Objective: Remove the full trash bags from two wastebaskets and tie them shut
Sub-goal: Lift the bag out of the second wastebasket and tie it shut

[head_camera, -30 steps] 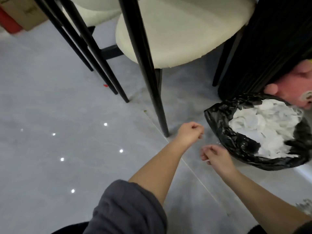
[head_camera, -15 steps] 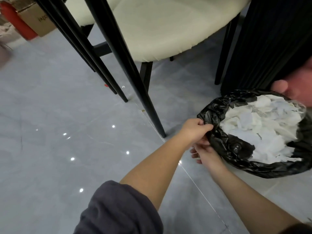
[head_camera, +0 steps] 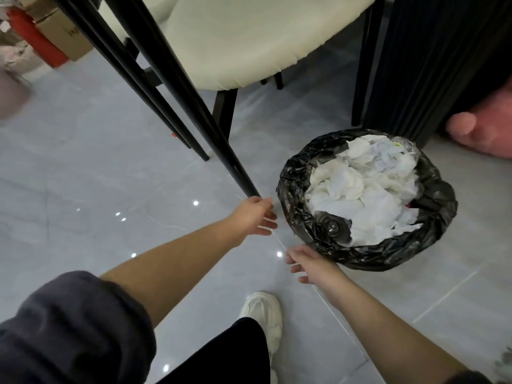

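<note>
A wastebasket stands on the grey floor at centre right, lined with a black trash bag [head_camera: 293, 195] whose edge is folded over the rim. It is filled with crumpled white paper [head_camera: 365, 195]. My left hand [head_camera: 253, 216] hovers just left of the rim, fingers spread, holding nothing. My right hand [head_camera: 310, 263] is at the near-left side of the rim, fingers apart, close to the bag but not gripping it. The basket itself is hidden under the bag.
Black chair legs [head_camera: 177, 112] and a cream seat cushion [head_camera: 249, 37] stand just behind my left hand. A black ribbed pedestal [head_camera: 432, 56] rises behind the basket, with a pink soft object [head_camera: 482, 131] beside it. My white shoe [head_camera: 263, 314] is below. A cardboard box [head_camera: 63, 37] sits far left.
Both hands were pinching the bag's left edge half a second ago; they have let go and drawn apart with fingers spread. The view has pulled back, showing my shoe.
</note>
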A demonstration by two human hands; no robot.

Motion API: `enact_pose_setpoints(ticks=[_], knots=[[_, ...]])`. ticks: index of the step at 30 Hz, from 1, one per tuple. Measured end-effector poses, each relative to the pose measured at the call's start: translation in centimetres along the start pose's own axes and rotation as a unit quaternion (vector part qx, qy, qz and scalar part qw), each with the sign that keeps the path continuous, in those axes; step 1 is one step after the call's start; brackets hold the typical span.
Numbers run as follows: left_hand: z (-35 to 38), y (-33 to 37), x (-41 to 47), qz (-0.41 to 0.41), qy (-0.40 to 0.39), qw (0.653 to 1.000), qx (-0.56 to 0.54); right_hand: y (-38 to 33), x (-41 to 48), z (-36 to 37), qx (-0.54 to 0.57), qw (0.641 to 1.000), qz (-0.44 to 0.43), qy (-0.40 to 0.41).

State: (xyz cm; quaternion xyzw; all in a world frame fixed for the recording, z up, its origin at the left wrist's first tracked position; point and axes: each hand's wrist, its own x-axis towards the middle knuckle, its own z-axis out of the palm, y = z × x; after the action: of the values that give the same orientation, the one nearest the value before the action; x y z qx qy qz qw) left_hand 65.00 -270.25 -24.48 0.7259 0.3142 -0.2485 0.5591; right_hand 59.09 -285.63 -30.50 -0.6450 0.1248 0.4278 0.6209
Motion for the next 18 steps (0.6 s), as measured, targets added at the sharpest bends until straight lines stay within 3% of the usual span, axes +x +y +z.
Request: enact_pose_setpoints(ticks=[10, 14, 18], knots=[[3.6, 0.0, 0.6, 0.001, -0.008, 0.996, -0.089, 0.1, -0.7, -0.4, 0.043, 0.998, 0.021, 0.029], [1.5, -0.8, -0.1, 0.004, 0.048, 0.978, -0.204, -0.3, -1.0, 0.8, 0.159, 0.986, 0.034, 0.044], [-0.5, -0.7, -1.7, 0.020, 0.084, 0.967, -0.241, -1.0, -1.8, 1.9, 0.345, 0.938, 0.039, 0.015]])
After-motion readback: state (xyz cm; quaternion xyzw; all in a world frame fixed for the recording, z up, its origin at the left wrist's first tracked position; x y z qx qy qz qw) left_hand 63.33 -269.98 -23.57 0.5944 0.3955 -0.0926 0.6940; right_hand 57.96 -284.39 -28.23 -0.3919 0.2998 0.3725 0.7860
